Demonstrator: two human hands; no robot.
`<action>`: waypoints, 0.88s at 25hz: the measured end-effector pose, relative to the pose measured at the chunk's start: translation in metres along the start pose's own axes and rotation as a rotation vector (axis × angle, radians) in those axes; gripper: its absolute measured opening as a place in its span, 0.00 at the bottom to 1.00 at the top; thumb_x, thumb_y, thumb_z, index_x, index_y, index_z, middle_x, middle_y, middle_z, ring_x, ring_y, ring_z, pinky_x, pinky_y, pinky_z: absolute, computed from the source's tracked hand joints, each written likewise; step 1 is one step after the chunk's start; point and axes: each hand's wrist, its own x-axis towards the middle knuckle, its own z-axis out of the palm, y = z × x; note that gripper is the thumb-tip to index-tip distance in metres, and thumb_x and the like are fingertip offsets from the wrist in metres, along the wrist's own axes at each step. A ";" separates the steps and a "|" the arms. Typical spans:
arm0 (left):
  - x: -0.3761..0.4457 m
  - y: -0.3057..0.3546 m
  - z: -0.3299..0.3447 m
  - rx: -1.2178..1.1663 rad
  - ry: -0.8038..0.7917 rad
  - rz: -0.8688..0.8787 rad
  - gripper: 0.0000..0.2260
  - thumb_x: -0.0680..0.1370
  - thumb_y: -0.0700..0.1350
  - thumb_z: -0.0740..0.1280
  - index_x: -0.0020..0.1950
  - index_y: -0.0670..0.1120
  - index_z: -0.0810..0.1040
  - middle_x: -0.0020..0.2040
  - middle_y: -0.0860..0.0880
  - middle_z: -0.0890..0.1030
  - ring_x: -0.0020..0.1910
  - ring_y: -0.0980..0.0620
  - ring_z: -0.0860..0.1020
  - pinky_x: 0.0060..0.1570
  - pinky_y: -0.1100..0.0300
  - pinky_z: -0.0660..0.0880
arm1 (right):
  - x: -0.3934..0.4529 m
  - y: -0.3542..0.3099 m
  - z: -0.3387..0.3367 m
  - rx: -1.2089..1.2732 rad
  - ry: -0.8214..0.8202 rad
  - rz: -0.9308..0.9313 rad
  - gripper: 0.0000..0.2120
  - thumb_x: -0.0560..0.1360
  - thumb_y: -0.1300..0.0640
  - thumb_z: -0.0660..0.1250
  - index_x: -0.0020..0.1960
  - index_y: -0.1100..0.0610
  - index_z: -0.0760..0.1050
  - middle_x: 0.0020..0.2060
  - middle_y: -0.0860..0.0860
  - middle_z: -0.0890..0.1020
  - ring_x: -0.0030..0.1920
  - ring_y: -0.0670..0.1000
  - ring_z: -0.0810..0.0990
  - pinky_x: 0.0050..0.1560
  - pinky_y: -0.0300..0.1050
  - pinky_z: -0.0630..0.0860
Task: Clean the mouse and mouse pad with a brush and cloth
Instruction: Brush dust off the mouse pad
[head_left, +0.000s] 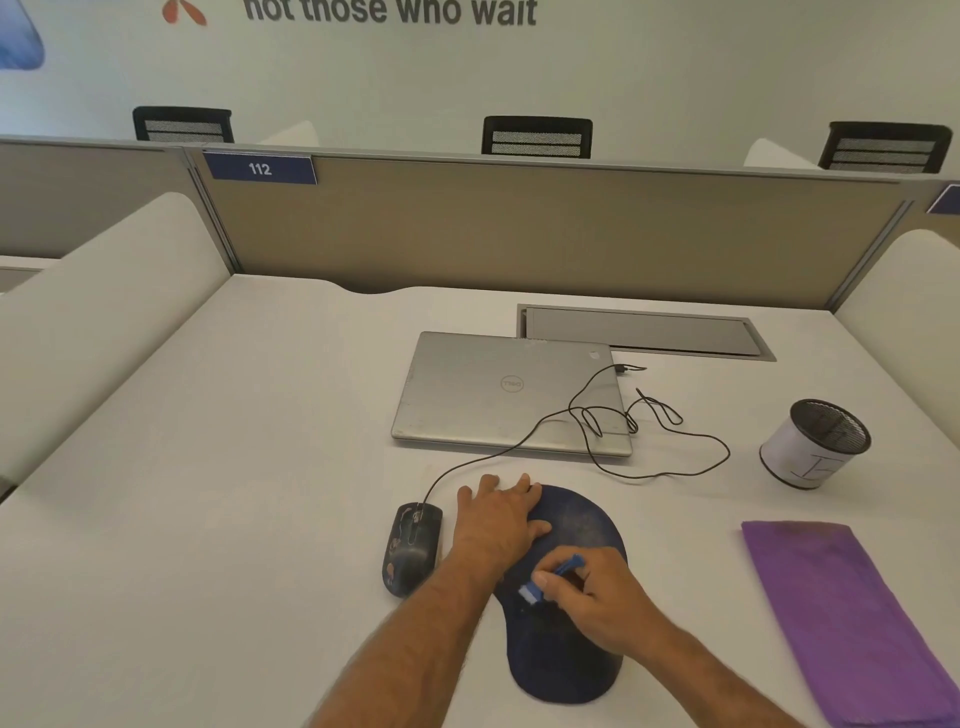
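A dark blue mouse pad (576, 519) with a raised wrist rest lies on the white desk near the front edge. My left hand (496, 519) lies flat, fingers spread, on the pad's upper left part. My right hand (592, 597) is closed on a small blue brush (545, 581), whose pale bristle end touches the middle of the pad. A black wired mouse (410, 545) with worn markings sits just left of the pad, apart from both hands. A folded purple cloth (841, 613) lies on the desk to the right.
A closed silver laptop (498, 395) sits behind the pad, with the mouse cable (670, 457) looped across its right side. A mesh pen cup (815, 441) stands at the right. A cable hatch (644, 332) and a beige partition (519, 234) lie behind.
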 end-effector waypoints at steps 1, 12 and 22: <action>0.000 0.000 0.000 0.003 0.001 0.000 0.27 0.84 0.61 0.55 0.81 0.56 0.54 0.81 0.54 0.57 0.78 0.43 0.55 0.72 0.39 0.57 | -0.001 -0.002 0.001 -0.022 -0.038 -0.020 0.07 0.77 0.51 0.64 0.44 0.46 0.80 0.38 0.40 0.82 0.43 0.41 0.80 0.43 0.32 0.75; 0.001 0.001 0.004 -0.004 0.009 -0.012 0.27 0.84 0.61 0.54 0.81 0.56 0.53 0.81 0.55 0.56 0.78 0.43 0.54 0.72 0.39 0.56 | -0.005 -0.002 -0.015 -0.185 -0.213 -0.064 0.07 0.76 0.50 0.64 0.42 0.47 0.80 0.37 0.41 0.82 0.41 0.42 0.79 0.43 0.36 0.76; -0.001 0.002 0.003 -0.014 0.005 -0.010 0.27 0.84 0.60 0.54 0.81 0.56 0.53 0.81 0.54 0.56 0.79 0.43 0.54 0.73 0.39 0.56 | -0.010 0.016 -0.044 -0.200 -0.271 0.049 0.06 0.74 0.51 0.66 0.40 0.47 0.80 0.37 0.47 0.83 0.39 0.47 0.79 0.39 0.37 0.75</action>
